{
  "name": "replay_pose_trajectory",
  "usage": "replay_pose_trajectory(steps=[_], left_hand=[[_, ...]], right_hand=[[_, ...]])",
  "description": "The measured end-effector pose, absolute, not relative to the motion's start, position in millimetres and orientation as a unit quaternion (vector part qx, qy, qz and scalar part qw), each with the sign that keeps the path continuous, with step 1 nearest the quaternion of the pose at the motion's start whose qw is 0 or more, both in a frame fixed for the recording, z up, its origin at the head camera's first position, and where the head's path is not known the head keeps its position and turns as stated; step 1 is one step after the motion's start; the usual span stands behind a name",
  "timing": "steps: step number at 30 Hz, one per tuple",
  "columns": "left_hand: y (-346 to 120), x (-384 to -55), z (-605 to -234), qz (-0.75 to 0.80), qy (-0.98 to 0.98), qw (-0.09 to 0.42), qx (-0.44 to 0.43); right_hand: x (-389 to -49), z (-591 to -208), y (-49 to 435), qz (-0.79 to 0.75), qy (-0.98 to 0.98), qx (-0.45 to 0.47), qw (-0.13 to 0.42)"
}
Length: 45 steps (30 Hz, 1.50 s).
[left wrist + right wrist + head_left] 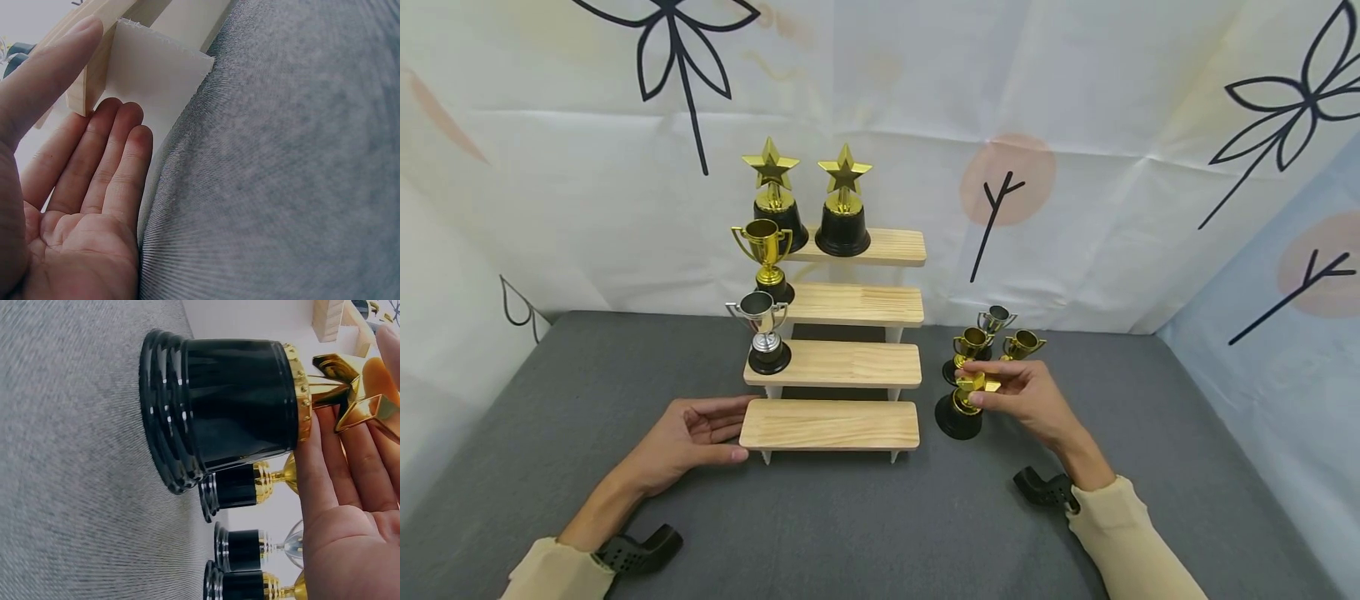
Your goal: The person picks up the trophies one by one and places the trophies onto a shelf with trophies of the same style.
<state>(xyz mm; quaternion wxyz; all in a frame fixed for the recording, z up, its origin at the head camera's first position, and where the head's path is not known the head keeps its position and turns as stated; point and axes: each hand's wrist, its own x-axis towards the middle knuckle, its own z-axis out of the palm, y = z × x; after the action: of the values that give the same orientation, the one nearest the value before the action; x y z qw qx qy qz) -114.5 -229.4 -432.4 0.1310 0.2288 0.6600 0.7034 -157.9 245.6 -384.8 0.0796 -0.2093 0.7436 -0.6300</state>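
Note:
My right hand point(1037, 402) pinches the gold star of a star trophy point(958, 418) between thumb and fingers, right of the wooden stand. Its round black base point(240, 400) is close to the grey cloth in the right wrist view. My left hand point(681, 446) is at the left end of the lowest step point(829, 425), fingers nearly straight and fingertips right at the board's corner. In the left wrist view the thumb point(53, 78) extends along the board's other side, near a white support point(156, 75).
Two star trophies point(842, 225) stand on the top step, a gold cup point(765, 242) and a silver cup point(760, 312) at the left ends of the steps below. Behind my right hand stand a silver cup point(996, 318) and gold cups point(1022, 343). A printed cloth point(887, 83) hangs behind.

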Motion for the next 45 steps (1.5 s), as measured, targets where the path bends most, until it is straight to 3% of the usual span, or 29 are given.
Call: replay_pose_trajectory(steps=[45], left_hand=[[-230, -115, -432, 0.7, 0.664, 0.135, 0.225]], right_hand=[[-151, -368, 239, -0.588, 0.788, -0.179, 0.024]])
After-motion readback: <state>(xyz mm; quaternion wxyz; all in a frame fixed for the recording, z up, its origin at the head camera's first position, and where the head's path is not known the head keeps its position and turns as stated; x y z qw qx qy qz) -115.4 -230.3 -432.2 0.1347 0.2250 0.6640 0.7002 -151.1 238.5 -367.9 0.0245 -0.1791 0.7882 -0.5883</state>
